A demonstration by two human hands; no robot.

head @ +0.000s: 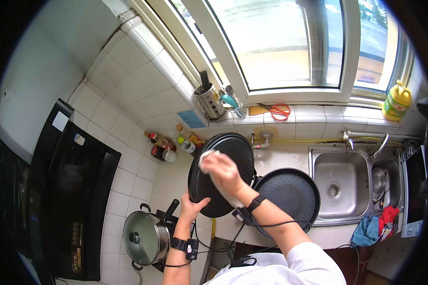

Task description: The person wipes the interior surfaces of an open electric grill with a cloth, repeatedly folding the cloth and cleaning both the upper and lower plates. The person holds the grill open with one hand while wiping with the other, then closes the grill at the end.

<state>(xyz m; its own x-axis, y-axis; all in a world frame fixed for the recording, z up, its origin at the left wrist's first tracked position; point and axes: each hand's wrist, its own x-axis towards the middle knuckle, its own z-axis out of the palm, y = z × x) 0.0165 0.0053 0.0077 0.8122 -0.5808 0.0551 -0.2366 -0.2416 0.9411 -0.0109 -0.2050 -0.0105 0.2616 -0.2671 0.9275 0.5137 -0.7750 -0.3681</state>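
Note:
My left hand [192,210] grips the lower left rim of a round black ridged pan or griddle plate [235,149], which is tilted up above the counter. Over the pan's face, my right hand [221,169] holds a whitish cloth [208,160]; the cloth hangs down below the palm and the fingers are blurred. Just right of the tilted pan, a second round dark pan [287,199] lies flat on the counter, partly covered by my right forearm. Both wrists wear black straps with small devices and cables.
A lidded pot [142,237] stands at the lower left, near bottles [187,145]. At the right are a steel double sink [340,178] and cloths [365,231] on its edge. Red-handled scissors [280,112], a utensil holder [210,103] and a yellow jug [396,101] line the sill.

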